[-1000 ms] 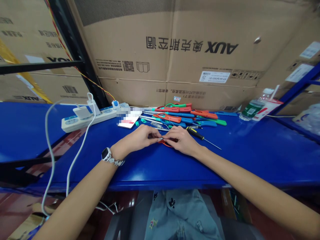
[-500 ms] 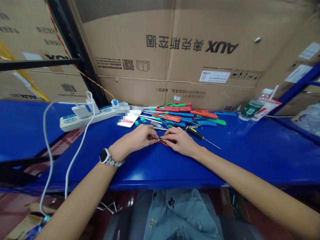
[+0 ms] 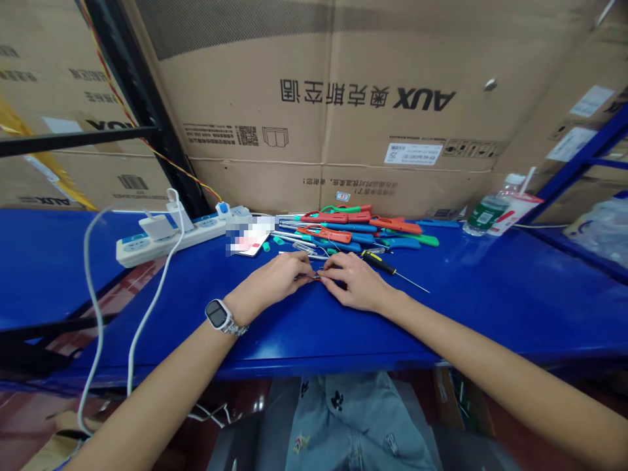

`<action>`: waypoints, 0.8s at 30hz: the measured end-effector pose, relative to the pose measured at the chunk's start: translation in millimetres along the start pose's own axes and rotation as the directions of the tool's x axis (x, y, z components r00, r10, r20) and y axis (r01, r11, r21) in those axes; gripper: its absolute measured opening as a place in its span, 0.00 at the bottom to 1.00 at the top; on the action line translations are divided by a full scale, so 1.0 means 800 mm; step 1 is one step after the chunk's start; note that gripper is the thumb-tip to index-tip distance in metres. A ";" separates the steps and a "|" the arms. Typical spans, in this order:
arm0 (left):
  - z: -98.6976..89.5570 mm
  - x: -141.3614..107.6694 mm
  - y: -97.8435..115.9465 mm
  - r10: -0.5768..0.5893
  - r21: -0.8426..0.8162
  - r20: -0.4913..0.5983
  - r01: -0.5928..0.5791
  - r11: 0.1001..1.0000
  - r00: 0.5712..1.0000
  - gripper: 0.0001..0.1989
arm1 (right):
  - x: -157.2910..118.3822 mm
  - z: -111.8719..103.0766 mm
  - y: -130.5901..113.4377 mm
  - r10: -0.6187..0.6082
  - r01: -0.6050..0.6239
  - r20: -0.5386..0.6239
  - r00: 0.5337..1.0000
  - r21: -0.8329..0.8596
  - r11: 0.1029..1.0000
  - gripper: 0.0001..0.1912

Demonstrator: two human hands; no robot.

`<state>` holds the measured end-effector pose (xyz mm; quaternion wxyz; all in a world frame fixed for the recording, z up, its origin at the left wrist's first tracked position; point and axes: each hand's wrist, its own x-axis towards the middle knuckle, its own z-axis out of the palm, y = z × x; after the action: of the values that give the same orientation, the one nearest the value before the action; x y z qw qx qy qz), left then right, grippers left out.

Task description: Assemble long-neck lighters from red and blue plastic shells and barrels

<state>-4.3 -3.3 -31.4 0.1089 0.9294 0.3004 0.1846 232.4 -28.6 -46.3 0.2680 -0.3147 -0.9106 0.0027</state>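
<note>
My left hand point(image 3: 280, 278) and my right hand point(image 3: 359, 286) meet close above the blue table, each with fingertips pinched. Between them is a small orange piece with a dark, metallic-looking bit point(image 3: 317, 277); the fingers cover most of it, so its kind does not show. Just beyond lies a pile of long-necked lighters, with an orange-handled lighter point(image 3: 330, 234), a blue-handled lighter point(image 3: 349, 246) and a green-handled lighter point(image 3: 426, 240) among them. A black and yellow screwdriver point(image 3: 380, 263) rests beside my right hand, its shaft pointing right.
A white power strip point(image 3: 126, 254) with chargers and a white cable point(image 3: 156, 297) stands at the left. Near the pile lies a white card point(image 3: 258, 241). A water bottle point(image 3: 483, 216) and a cup with a straw point(image 3: 520, 208) stand back right. A large cardboard box point(image 3: 314, 59) forms the back wall.
The view has shifted slightly. My left wrist has turned a little, showing more of the watch face. Both hands keep their pinch at the same spot, and less of the orange piece shows.
</note>
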 end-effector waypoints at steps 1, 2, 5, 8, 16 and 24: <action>0.000 0.001 0.000 0.000 -0.009 -0.002 0.000 1.000 1.000 0.09 | 0.000 -0.001 0.000 0.000 0.000 0.006 1.000 -0.012 1.000 0.13; 0.000 0.002 0.000 -0.005 -0.022 -0.004 0.005 1.000 1.000 0.09 | -0.001 -0.002 -0.001 0.002 -0.001 0.013 1.000 -0.026 1.000 0.13; 0.000 0.004 0.001 -0.023 -0.052 -0.005 0.023 0.998 1.000 0.08 | -0.001 -0.004 -0.005 0.015 -0.012 0.034 0.999 -0.066 0.998 0.12; -0.001 0.004 0.004 -0.041 -0.037 -0.004 0.041 0.998 0.999 0.07 | 0.002 -0.009 -0.006 0.041 -0.040 0.013 0.999 -0.087 0.995 0.11; -0.001 0.008 0.009 -0.059 0.030 0.031 0.058 0.998 0.998 0.10 | 0.042 -0.042 0.055 0.288 -0.291 -0.225 0.931 0.021 0.957 0.10; 0.000 0.023 0.001 -0.022 -0.003 0.041 0.022 1.000 0.999 0.08 | 0.104 -0.037 0.088 0.409 -0.374 0.130 0.903 -0.226 0.899 0.14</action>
<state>9.5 7.2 -26.4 0.1188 0.9294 0.3079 0.1651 232.4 71.1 7.5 0.1491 -0.5151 -0.8440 -0.0053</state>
